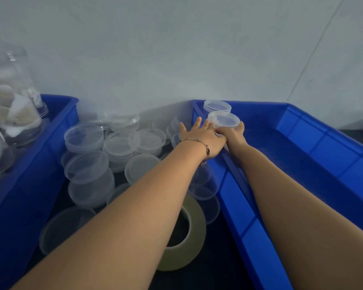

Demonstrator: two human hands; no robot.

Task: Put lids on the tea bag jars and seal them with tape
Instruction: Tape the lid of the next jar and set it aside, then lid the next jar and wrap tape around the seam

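Head view, looking down over two bare forearms reaching to centre frame. Lidded jar (223, 120) at upper centre-right, standing in the far-left corner of the right blue bin (314, 155), just in front of a second lidded jar (217, 106) touching or nearly touching it. Right hand (235, 132) wrapped round the near jar from the front: fingers curled up its right side, tips just under the lid rim, body of the jar mostly hidden behind both hands. Left hand (203, 136) laid flat against the jar's left side, fingers straight and spread, pointing up-frame along the bin's left wall; thumb side meeting the right hand's knuckles. Thin chain bracelet (194, 141) on the left wrist.

Between the bins, centre-left of frame: loose heap of clear lids (105, 155) on a dark surface, several stacked or overlapping. Tape roll (189, 233), tan, lying flat at lower centre, partly hidden under the left forearm. Left blue bin (40, 147) along the left edge, holding clear jars of tea bags (11, 114) at upper left, blurred. Pale wall across the top of frame.
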